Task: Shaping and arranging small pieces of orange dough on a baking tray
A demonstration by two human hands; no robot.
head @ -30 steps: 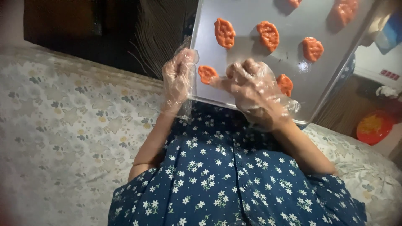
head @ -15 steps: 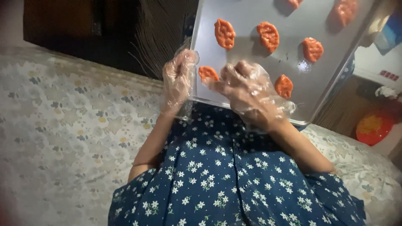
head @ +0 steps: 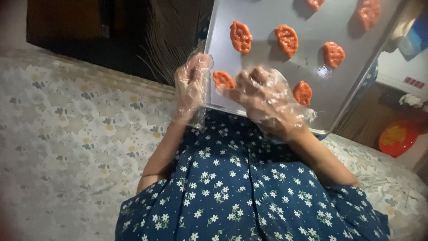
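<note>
Left hand: the left hand (head: 191,85), in a clear plastic glove, lies on the near left edge of the metal tray (head: 267,18); fingers loosely spread, clamped on nothing.
Right hand: the right hand (head: 263,96), also gloved, rests over the tray's near part with fingers curled; I cannot tell if they pinch something.
Orange piece: the orange piece (head: 223,80) lies on the tray between both hands, just beside the right fingertips.
Look: flat, oval, rough, orange-red; similar pieces lie farther up the tray.
Change: half a second ago the right hand covered more of the piece; tray position unchanged.
Around: blue flowered dress (head: 249,196), pale flowered cloth (head: 67,134).
</note>
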